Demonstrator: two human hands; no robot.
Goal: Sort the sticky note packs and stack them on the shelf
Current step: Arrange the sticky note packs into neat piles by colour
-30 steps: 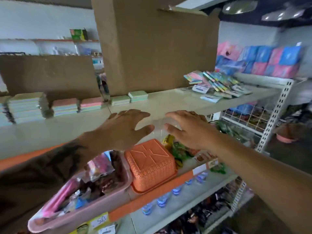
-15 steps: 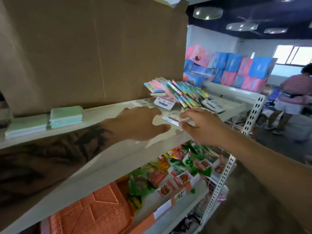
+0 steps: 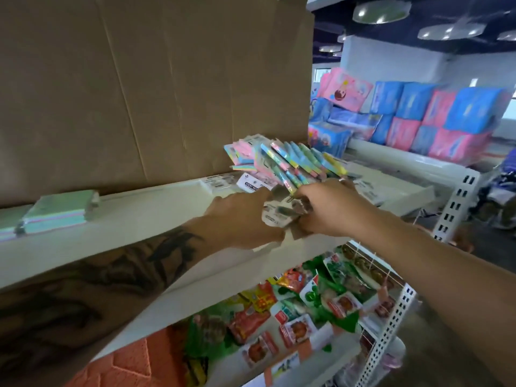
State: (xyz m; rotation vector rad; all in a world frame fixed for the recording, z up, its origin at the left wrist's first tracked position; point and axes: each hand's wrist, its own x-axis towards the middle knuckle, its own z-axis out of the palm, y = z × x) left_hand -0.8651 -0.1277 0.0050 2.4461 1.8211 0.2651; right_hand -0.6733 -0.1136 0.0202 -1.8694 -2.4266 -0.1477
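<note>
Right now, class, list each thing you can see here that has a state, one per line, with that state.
Left hand: fingers curled, gripping the clear-wrapped sticky note pack.
Right hand: gripping the same pack.
Fanned pastel sticky note packs: leaning in a loose row, unsorted.
Green-topped sticky note stack: lying flat on the white shelf.
Brown cardboard sheet: standing upright.

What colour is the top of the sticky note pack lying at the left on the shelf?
Pale green; the sticky note pack shows in the head view.

so there's a long off-white metal shelf point(image 3: 156, 213) cutting across mid-frame; a pastel green sticky note stack point(image 3: 60, 209) lies at far left, a leaning pile of pastel wrapped sticky note packs point(image 3: 290, 163) sits centre-right, and a tall brown cardboard sheet point(image 3: 145, 88) stands along the back
</note>
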